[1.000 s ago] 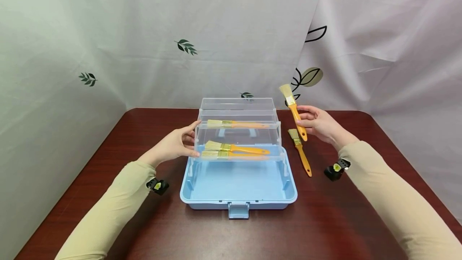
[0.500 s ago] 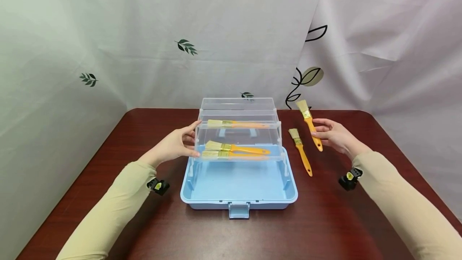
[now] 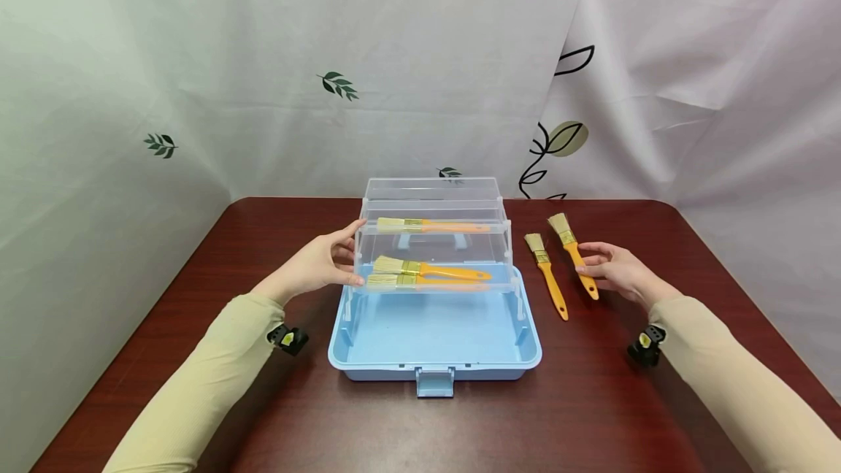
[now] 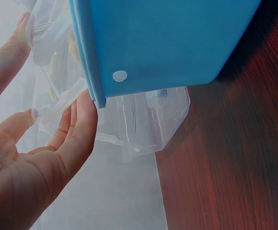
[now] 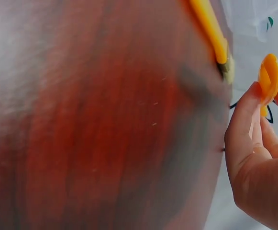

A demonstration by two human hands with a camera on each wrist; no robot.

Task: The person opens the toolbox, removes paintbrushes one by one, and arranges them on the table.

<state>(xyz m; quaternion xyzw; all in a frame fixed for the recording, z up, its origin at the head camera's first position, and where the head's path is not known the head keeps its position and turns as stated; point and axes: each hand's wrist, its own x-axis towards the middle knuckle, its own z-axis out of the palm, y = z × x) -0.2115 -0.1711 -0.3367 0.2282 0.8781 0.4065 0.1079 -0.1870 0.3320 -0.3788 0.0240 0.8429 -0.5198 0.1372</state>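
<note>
A light-blue toolbox (image 3: 434, 334) stands open, its clear stepped trays (image 3: 430, 245) raised above the base. My left hand (image 3: 322, 261) holds the trays' left end, thumb at the lower tray and index finger by the upper one. In the left wrist view the fingers (image 4: 79, 134) bend against the clear plastic. My right hand (image 3: 617, 268) pinches a paintbrush (image 3: 574, 255) by its yellow handle, bristles pointing away from me. Whether that brush touches the table cannot be told. Just left of it a second paintbrush (image 3: 547, 276) lies on the table.
Two paintbrushes lie by the lower tray, the front one (image 3: 427, 283) seen through plastic; another paintbrush (image 3: 434, 226) lies in the upper tray. The box's latch (image 3: 434, 383) hangs toward me. Behind the dark red wooden table (image 3: 525, 422) hangs a white patterned cloth (image 3: 420, 93).
My right hand has carried its paintbrush to the right and down, from above the lying brush to beside it. The left hand has stayed at the trays.
</note>
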